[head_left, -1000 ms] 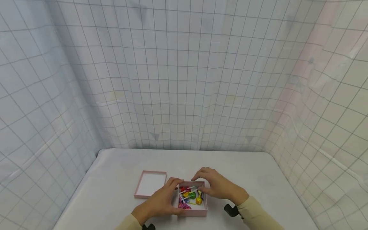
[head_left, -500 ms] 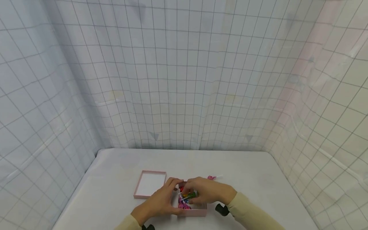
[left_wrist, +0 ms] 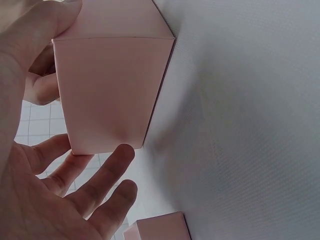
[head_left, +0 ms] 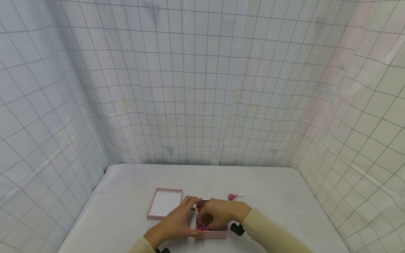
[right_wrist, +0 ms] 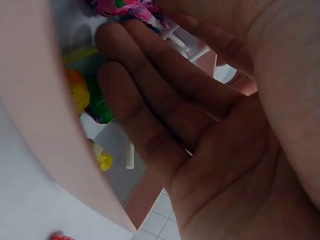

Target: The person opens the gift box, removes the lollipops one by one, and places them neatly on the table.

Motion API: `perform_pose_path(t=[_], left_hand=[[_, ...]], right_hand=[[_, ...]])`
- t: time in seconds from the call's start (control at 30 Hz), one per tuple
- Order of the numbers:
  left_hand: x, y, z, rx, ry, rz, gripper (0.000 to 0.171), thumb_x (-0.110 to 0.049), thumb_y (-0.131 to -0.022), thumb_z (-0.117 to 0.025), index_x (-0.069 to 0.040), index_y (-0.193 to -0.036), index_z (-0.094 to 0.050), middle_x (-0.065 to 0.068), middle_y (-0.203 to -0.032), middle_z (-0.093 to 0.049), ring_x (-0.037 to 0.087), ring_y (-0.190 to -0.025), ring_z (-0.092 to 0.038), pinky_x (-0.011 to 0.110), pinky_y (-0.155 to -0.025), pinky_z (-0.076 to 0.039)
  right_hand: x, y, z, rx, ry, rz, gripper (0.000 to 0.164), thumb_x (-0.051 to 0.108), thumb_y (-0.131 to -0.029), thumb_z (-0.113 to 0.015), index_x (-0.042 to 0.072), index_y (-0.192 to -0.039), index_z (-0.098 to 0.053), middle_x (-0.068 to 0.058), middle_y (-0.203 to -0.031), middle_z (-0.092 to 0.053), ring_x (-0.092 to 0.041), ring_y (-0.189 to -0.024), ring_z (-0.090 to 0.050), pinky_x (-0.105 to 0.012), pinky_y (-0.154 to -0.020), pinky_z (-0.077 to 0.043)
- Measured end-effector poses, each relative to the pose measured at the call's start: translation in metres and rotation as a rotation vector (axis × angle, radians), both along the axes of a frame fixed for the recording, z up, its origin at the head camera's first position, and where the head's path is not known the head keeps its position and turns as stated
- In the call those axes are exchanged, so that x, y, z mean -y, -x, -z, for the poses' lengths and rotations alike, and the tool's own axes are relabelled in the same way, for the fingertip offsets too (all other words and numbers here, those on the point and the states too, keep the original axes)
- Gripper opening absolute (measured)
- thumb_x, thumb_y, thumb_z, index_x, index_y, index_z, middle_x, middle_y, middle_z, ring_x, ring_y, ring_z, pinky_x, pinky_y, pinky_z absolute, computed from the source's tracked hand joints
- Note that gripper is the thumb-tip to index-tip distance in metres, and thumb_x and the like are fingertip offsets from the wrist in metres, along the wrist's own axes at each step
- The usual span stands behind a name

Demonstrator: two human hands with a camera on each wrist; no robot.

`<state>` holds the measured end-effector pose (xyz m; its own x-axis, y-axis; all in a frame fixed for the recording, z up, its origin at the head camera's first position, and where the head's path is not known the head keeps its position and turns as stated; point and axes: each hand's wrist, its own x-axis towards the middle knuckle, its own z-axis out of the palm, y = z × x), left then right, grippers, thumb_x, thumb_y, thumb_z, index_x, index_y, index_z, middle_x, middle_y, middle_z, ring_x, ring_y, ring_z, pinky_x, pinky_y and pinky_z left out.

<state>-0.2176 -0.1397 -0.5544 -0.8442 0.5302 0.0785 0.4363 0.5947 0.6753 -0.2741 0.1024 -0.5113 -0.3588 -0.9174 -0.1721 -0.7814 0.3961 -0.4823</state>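
My left hand holds the left side of a pink cardboard box. In the left wrist view, its thumb lies on one end of the box and fingertips touch the side wall. My right hand reaches down inside the box, fingers bent, covering much of the contents. Right at its fingertips is a pink-wrapped lollipop; I cannot tell whether they pinch it. Beside the fingers in the right wrist view lie a green lollipop, an orange-yellow one and a yellow wrapper.
The box's lid lies to the left, white inside facing up. Behind the box on the right, a loose pink lollipop with a white stick lies on the white table. Gridded white curtains enclose the table at the back and sides.
My right hand has moved from above the box's right back edge down inside it, towards the front left. The loose pink lollipop has come into view. My left hand stays put.
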Motion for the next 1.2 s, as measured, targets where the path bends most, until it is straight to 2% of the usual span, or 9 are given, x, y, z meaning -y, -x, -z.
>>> perform_pose_path(t=[0.3,0.47,0.7,1.2], left_hand=[[0.001,0.002,0.005,0.024,-0.007,0.01,0.102,-0.063,-0.089,-0.099,-0.026,-0.169,-0.046,-0.005,-0.166,-0.05,0.029,-0.141,-0.068,0.042,-0.108,-0.066],[0.0,0.002,0.004,0.03,-0.019,0.01,0.101,-0.06,-0.089,-0.1,-0.026,-0.168,-0.047,-0.005,-0.165,-0.051,0.029,-0.14,-0.068,0.042,-0.11,-0.065],[0.001,0.001,0.003,0.016,-0.01,0.001,0.104,-0.062,-0.088,-0.1,-0.023,-0.168,-0.046,-0.006,-0.165,-0.051,0.028,-0.141,-0.069,0.041,-0.108,-0.065],[0.001,0.0,0.0,0.027,-0.02,0.014,0.102,-0.056,-0.089,-0.101,-0.024,-0.168,-0.045,-0.005,-0.167,-0.049,0.033,-0.142,-0.069,0.045,-0.111,-0.065]], right_hand=[[0.007,0.002,0.003,0.003,-0.048,-0.022,0.021,-0.001,-0.096,-0.09,0.017,-0.105,-0.086,0.01,-0.092,-0.078,0.014,-0.081,-0.06,-0.004,-0.076,-0.055],[0.009,0.001,0.003,0.009,-0.058,-0.003,0.018,-0.001,-0.096,-0.091,0.014,-0.103,-0.085,0.01,-0.089,-0.078,0.015,-0.078,-0.06,-0.004,-0.075,-0.054],[0.007,0.002,0.004,-0.009,-0.07,0.02,0.018,0.003,-0.096,-0.093,0.018,-0.102,-0.085,0.014,-0.09,-0.078,0.014,-0.079,-0.061,-0.005,-0.074,-0.055],[-0.003,0.001,0.002,0.044,0.023,0.041,0.026,-0.001,-0.094,-0.092,0.017,-0.105,-0.076,0.016,-0.089,-0.071,0.012,-0.079,-0.061,-0.008,-0.074,-0.056]])
